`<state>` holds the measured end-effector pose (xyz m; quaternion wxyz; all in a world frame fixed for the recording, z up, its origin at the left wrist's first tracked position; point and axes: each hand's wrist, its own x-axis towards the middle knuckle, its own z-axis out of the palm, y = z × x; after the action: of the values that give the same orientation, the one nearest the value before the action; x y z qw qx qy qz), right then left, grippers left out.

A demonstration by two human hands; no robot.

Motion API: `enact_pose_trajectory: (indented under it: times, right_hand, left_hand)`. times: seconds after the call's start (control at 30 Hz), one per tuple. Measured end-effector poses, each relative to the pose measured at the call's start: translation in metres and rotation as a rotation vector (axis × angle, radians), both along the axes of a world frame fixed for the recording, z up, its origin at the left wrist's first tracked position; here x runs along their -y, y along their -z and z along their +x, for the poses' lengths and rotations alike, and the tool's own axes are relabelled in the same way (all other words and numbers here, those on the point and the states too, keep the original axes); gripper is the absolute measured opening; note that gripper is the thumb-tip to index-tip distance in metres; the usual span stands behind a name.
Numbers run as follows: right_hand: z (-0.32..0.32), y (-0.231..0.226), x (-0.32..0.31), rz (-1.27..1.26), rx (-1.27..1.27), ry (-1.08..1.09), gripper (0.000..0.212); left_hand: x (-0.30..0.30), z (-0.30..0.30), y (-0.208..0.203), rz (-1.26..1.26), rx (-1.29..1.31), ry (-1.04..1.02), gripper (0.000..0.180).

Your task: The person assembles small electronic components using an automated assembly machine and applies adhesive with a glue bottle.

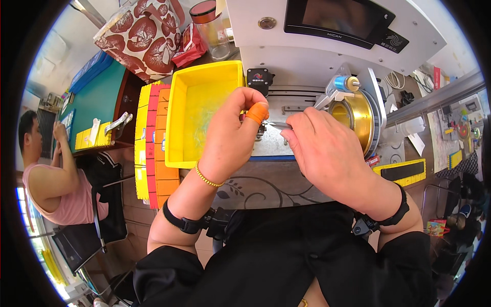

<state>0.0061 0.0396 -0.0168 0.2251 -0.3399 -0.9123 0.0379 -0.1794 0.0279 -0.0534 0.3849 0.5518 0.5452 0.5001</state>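
My left hand (236,125) is closed in a pinch in front of the machine, with an orange finger cot (257,112) over the thumb. Whatever lies between its fingertips is too small to make out. Close beside it, my right hand (327,148) grips slim metal tweezers (279,125), their tip pointing left at the left fingertips. The back end of the tweezers shows above the right knuckles. Behind both hands are the machine's metal bed (286,145) and a small black motor block (259,80). Part of the mechanism is hidden by my fingers.
Left of my hands stands a yellow bin (175,123) with thin clear strands inside, beside orange, red and yellow slotted strips (153,143). A golden spool (359,120) sits at right. A yellow-and-black strip (404,173) lies farther right. Another person (56,179) sits at far left.
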Motion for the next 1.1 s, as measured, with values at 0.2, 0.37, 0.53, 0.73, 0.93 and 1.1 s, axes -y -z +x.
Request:
enact_pose_trajectory:
  times: [0.2, 0.37, 0.53, 0.73, 0.93, 1.1]
  right_hand:
    - [-0.0022, -0.0008, -0.0021, -0.002, 0.022, -0.006, 0.017]
    - [-0.0025, -0.0004, -0.0031, 0.008, 0.029, -0.007, 0.017]
    - [-0.0031, -0.0018, -0.0024, -0.07, 0.011, 0.021, 0.011]
    - [-0.0037, -0.002, -0.0019, -0.059, 0.023, 0.022, 0.012]
    - [-0.0028, -0.0001, -0.0031, -0.026, 0.037, -0.002, 0.017]
    - [-0.0034, 0.001, -0.0024, -0.082, 0.006, 0.022, 0.012]
  left_hand:
    - [-0.0016, 0.0017, 0.0034, 0.022, 0.068, 0.005, 0.006]
    - [-0.0026, 0.0037, 0.0018, 0.016, 0.082, 0.006, 0.004]
    - [-0.0041, 0.0052, 0.0, 0.013, 0.113, 0.022, 0.003]
    - [-0.0053, 0.0053, 0.0022, 0.016, 0.156, 0.033, 0.003]
    - [-0.0043, 0.0048, 0.0026, 0.009, 0.135, 0.025, 0.003]
    - [-0.0049, 0.0037, 0.0021, 0.0, 0.108, 0.041, 0.006]
